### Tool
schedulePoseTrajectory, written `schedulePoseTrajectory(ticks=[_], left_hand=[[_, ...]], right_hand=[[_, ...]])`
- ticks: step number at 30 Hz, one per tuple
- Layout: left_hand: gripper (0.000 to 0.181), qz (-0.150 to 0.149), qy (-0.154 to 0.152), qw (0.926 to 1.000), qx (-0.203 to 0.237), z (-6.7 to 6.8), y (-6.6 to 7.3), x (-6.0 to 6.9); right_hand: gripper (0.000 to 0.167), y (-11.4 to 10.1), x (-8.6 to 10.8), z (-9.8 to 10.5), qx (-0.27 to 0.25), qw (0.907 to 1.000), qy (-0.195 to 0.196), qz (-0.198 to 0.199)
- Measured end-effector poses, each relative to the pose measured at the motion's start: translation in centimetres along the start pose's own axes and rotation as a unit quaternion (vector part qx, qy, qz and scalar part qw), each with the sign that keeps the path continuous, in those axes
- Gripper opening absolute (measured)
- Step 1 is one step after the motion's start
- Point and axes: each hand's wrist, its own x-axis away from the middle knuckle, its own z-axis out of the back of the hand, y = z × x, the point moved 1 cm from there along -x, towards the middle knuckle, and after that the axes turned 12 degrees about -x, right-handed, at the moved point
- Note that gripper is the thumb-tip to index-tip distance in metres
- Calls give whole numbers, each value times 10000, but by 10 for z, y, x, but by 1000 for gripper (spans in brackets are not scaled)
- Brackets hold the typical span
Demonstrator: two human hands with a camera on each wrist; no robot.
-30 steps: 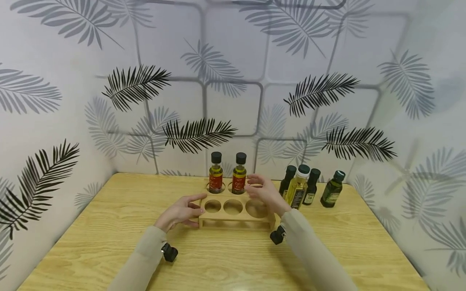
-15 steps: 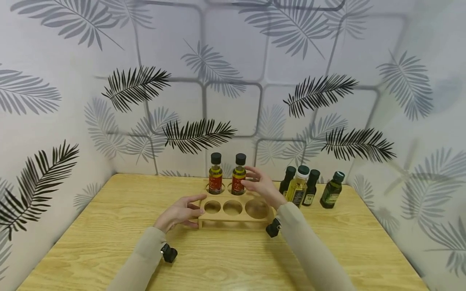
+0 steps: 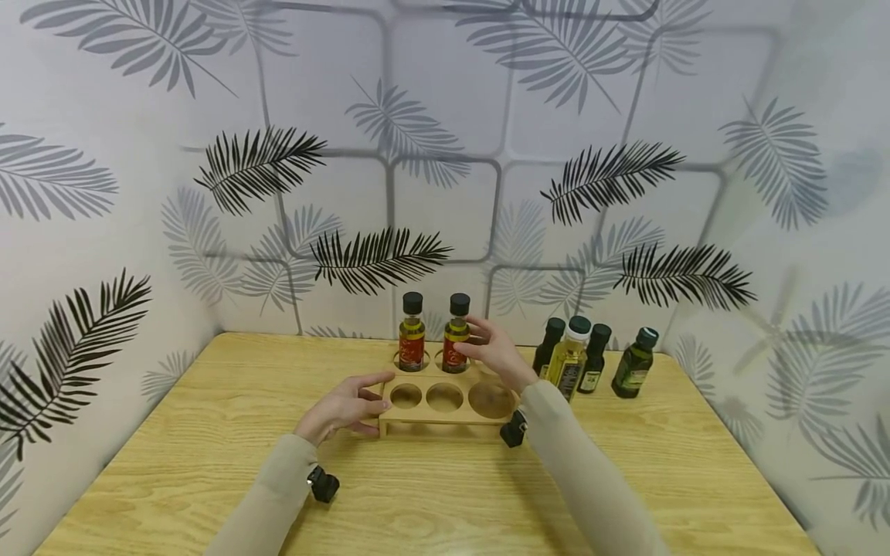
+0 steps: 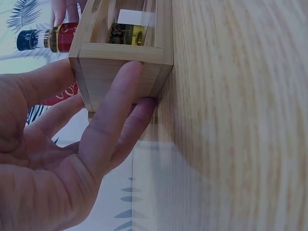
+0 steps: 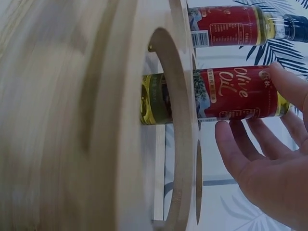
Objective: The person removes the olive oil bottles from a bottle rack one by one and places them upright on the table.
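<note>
The step in hand is, by the look of it, taking hold of or settling an olive oil bottle point(image 5: 228, 94) in the rack: the right hand point(image 3: 497, 355) is curving round it, thumb in front and fingers bending along its right side and behind, though how firmly they are pressing I cannot tell. The bottle is standing upright in the wooden rack's point(image 3: 417, 418) rear tier, just right of a matching bottle point(image 3: 412, 341) with the same red label. The left hand point(image 3: 344, 405) is not clamping anything; its fairly straight fingers are resting against the rack's left end, probably steadying it. The two hands are working well apart, at either side of the rack. The next move is likely calling for an even hold on the bottle and a vertical path through its hole, with the left hand bracing the frame. Everything is sitting on a pale wood-grained bench point(image 3: 410, 494), where a clear bottle of yellow oil point(image 3: 568, 359), two slim dark bottles point(image 3: 593, 361) and a squarish green bottle point(image 3: 631, 364) are standing to the right of the rack. Behind, a pale wall point(image 3: 445, 77) is showing grey and black palm leaves over rounded grey outlines, its pattern continuing down both sides.
</note>
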Motion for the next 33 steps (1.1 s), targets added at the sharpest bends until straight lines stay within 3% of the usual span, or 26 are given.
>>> schedulePoseTrajectory(ticks=[7, 15, 33], left_hand=[[60, 11, 41, 10000, -13, 0, 2, 1], [60, 44, 43, 10000, 6, 0, 3, 2], [59, 66, 89, 9999, -63, -1, 4, 1]], right_hand=[[71, 5, -10, -5, -4, 9999, 12, 160], [66, 9, -16, -6, 154, 9995, 274, 54], [69, 15, -17, -1, 236, 9987, 384, 247]])
